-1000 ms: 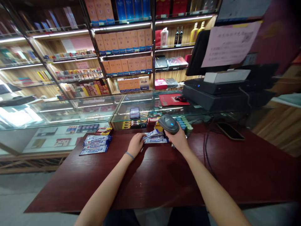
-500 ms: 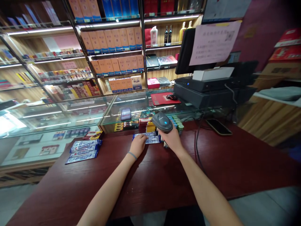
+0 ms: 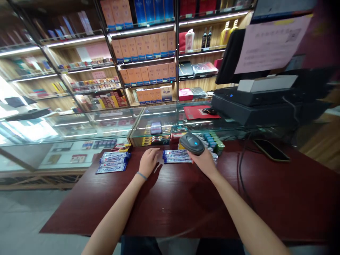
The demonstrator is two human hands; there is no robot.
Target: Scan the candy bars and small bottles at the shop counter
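My right hand (image 3: 205,163) grips a dark barcode scanner (image 3: 191,143) with a blue light, held above the counter. Beneath and left of the scanner lie several slim blue-and-white packets (image 3: 175,156) in a small group; the scanner and hand cover their right end. My left hand (image 3: 148,162) is just left of these packets, apart from them, its fingers loosely stretched out and holding nothing. Farther left, another pile of the same kind of packets (image 3: 113,163) rests on the dark red counter (image 3: 170,198).
Rows of small cans (image 3: 216,141) stand right of the scanner. A phone (image 3: 271,150) and a black cable (image 3: 240,177) lie on the right. Behind are a glass display case (image 3: 106,124), a mouse (image 3: 209,111) on a red mat (image 3: 193,112), and a monitor (image 3: 230,58).
My left hand has come off the middle packets and moved left. The scanner stays in my right hand above them. The whole view has turned somewhat to the left.
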